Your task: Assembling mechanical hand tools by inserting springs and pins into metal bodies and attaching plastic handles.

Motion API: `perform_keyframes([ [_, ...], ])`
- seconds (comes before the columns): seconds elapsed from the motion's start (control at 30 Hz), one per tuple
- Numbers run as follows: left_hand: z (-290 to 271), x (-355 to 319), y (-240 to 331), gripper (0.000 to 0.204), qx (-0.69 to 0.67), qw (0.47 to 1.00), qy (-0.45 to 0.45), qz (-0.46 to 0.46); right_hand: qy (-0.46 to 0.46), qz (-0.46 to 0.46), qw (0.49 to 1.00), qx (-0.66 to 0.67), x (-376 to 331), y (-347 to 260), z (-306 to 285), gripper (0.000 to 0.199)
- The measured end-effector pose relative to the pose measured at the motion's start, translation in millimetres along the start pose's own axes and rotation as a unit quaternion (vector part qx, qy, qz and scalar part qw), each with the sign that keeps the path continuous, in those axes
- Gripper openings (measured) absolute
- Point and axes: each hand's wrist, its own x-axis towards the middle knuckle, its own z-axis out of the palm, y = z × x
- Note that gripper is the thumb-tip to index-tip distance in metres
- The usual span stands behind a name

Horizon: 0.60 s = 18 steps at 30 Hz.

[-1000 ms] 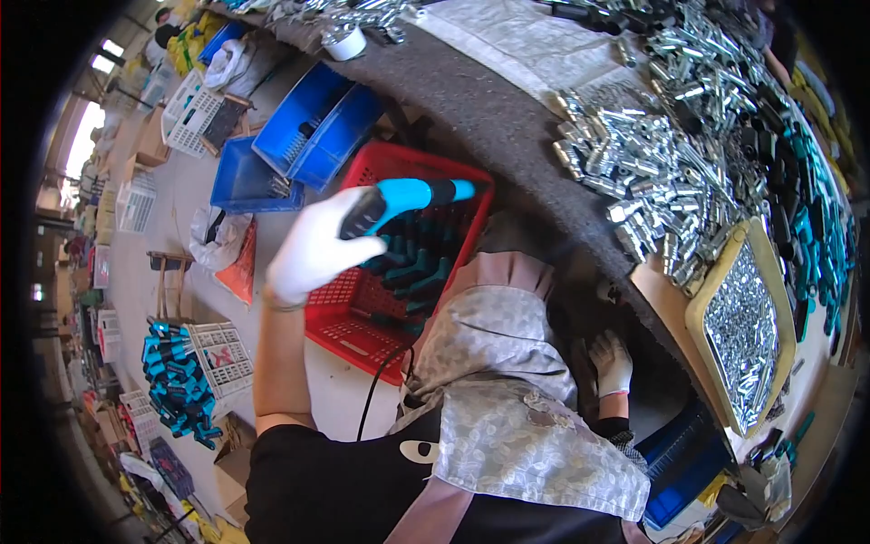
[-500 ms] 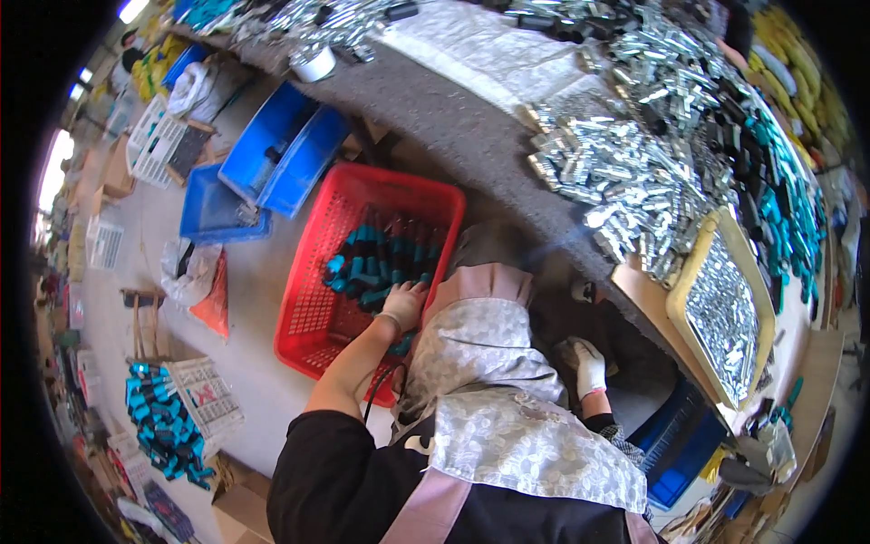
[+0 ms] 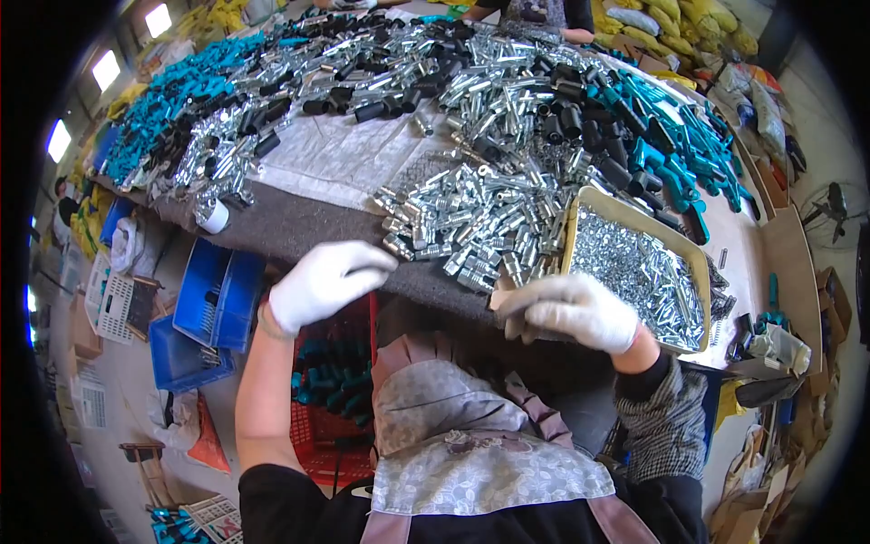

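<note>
My left hand (image 3: 331,283), in a white glove, hovers at the table's near edge with its fingers stretched to the right and nothing visible in them. Just beyond its fingertips lies a heap of short silver metal sockets (image 3: 480,218). My right hand (image 3: 575,310), also gloved, is over the near edge beside a yellow-rimmed tray (image 3: 570,238) full of small metal pins. Its fingers point left and are apart; I see no part between them. Below my left forearm, a red plastic basket (image 3: 313,449) holds teal and black handle-like pieces (image 3: 331,381).
Piles of black sleeves (image 3: 616,177), teal handles (image 3: 675,172) and more metal parts cover the table. A white cup (image 3: 212,216) sits at its left edge. Blue bins (image 3: 208,295) stand on the floor at left. Another person (image 3: 544,20) is across the table.
My view has lifted from the basket to the tabletop. My left hand has left the pieces in the red basket, and my right hand has risen from beside my lap; both are now at the table edge.
</note>
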Motion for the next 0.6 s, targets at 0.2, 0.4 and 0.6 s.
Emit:
perform_keyframes([
  [0.2,-26,131,-10,0.035,0.163,0.982,-0.072,0.061,0.251,-0.124,0.812,-0.513,83,-5,-76,0.022],
  [0.4,-30,246,-88,0.03,0.378,0.923,0.067,0.013,0.223,0.098,0.677,-0.694,146,15,-115,0.024],
  [0.6,-10,287,-139,0.026,0.563,0.825,0.035,0.015,0.181,0.095,0.673,-0.711,160,5,-108,0.023],
])
